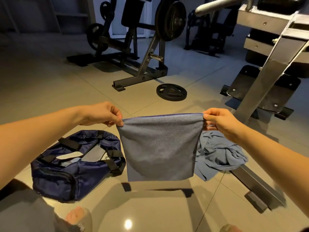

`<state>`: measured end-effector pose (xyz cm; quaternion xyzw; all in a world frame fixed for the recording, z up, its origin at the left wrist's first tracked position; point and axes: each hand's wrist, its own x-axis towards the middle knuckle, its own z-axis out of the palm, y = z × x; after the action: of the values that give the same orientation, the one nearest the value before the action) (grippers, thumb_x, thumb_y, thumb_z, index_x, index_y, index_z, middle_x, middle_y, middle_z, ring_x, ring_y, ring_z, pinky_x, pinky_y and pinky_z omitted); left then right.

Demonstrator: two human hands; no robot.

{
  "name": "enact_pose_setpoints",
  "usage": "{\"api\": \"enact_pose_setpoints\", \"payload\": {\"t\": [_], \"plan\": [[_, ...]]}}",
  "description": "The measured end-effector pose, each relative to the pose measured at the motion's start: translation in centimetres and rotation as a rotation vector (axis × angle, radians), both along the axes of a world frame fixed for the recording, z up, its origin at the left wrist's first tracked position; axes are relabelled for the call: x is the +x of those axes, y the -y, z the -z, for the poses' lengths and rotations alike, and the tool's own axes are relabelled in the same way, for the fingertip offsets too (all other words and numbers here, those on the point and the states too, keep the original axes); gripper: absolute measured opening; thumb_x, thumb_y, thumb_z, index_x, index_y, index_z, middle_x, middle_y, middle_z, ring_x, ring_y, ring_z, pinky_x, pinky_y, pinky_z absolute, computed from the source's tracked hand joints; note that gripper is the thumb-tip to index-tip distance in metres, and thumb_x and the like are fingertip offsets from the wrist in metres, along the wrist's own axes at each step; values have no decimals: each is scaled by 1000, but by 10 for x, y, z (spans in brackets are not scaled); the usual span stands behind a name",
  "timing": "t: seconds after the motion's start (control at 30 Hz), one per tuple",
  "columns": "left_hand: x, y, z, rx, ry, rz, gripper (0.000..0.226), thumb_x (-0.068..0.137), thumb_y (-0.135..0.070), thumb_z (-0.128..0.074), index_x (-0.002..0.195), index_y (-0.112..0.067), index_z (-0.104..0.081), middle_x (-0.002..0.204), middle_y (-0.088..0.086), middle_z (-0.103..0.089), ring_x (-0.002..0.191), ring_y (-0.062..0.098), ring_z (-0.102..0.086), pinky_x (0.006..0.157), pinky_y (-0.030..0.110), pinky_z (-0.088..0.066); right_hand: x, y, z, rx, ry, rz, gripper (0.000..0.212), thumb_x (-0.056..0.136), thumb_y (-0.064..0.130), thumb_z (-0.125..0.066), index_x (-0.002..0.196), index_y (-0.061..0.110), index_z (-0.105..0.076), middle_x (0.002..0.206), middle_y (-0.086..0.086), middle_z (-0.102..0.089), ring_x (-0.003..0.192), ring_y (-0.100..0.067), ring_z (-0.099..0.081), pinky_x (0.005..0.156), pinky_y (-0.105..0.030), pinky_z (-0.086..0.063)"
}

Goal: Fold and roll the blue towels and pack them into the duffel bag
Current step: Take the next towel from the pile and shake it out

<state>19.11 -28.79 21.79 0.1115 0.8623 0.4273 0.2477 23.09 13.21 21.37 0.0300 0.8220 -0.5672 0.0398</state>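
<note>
A blue towel (158, 148) hangs in the air in front of me, folded so its top edge is stretched flat. My left hand (103, 114) pinches its top left corner and my right hand (222, 121) pinches its top right corner. On the floor to the lower left lies a navy duffel bag (66, 173) with black straps, its top unzipped and open. Behind the hanging towel, to the right, more blue towels (220, 153) lie crumpled in a heap on the tiles.
The floor is glossy beige tile. A loose black weight plate (171, 92) lies ahead. A weight machine frame (140, 71) stands beyond it. A metal bench frame (267, 77) rises at right, with its base bar (257, 186) running along the floor near the heap.
</note>
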Motion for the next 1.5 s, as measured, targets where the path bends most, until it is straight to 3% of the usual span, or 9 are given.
{"api": "enact_pose_setpoints", "payload": {"t": [0.17, 0.4, 0.63, 0.8, 1.03, 1.17, 1.3, 1.43, 1.5], "plan": [[12, 2, 3, -74, 103, 105, 14, 83, -6, -77, 78, -7, -64, 78, 11, -59, 68, 14, -51, 61, 21, -44, 13, -3, -4, 17, 153, -113, 13, 100, 10, -57, 102, -1, -65, 97, -16, -71, 84, -24, -71, 71, -30, -58], [19, -1, 13, -86, 99, 71, 22, 84, -3, -76, 101, 8, -67, 83, 10, -67, 76, 18, -56, 63, 21, -46, 27, -14, -6, 24, 199, -152, 23, 98, 9, -59, 111, -10, -63, 106, -21, -71, 92, -28, -72, 74, -30, -59], [33, 2, 14, -102, 135, 183, 15, 82, -6, -79, 81, -5, -64, 73, 9, -58, 66, 14, -51, 61, 22, -43, 39, -7, -3, 109, 190, -190, 14, 98, 6, -58, 103, -5, -65, 94, -17, -69, 82, -22, -69, 68, -27, -58], [43, 12, 13, -139, 347, 380, 13, 82, -5, -79, 81, -7, -67, 75, 8, -60, 69, 16, -53, 64, 22, -43, 47, -13, -10, 75, 372, -406, 14, 97, -1, -50, 97, -5, -63, 98, -26, -66, 88, -33, -67, 77, -35, -59], [23, 13, 8, -11, 424, 406, 10, 85, 6, -65, 93, -1, -65, 96, 16, -65, 96, 28, -63, 95, 40, -51, 30, -8, -7, -99, 492, -394, 18, 94, 2, -49, 80, 3, -60, 83, -20, -60, 73, -30, -63, 69, -37, -61], [-7, 0, 59, -20, 495, 187, 8, 86, 3, -68, 87, -3, -63, 96, 20, -68, 94, 30, -68, 91, 39, -58, 2, -5, 47, 31, 523, -216, 13, 97, 8, -49, 95, 0, -59, 85, -20, -61, 72, -30, -64, 69, -41, -61], [-16, -24, 172, -233, 309, -134, 15, 85, -2, -75, 76, -7, -65, 64, 8, -66, 57, 17, -61, 58, 28, -53, -12, 10, 160, 290, 520, -36, 17, 97, 6, -53, 92, -6, -63, 85, -24, -67, 78, -36, -69, 74, -46, -62], [-17, -41, 274, -299, 192, -300, 18, 87, -4, -75, 75, -4, -61, 67, 10, -62, 62, 22, -54, 57, 30, -45, -24, 28, 267, 473, 477, 45, 19, 94, 5, -51, 80, -6, -58, 72, -26, -51, 64, -29, -46, 55, -36, -38], [-25, -44, 305, -261, 165, -360, 21, 89, -2, -71, 74, -6, -57, 66, 8, -58, 61, 23, -51, 54, 30, -42, -32, 31, 301, 521, 438, 87, 22, 94, 4, -51, 89, -14, -61, 79, -37, -53, 61, -30, -42, 53, -37, -34]]}}
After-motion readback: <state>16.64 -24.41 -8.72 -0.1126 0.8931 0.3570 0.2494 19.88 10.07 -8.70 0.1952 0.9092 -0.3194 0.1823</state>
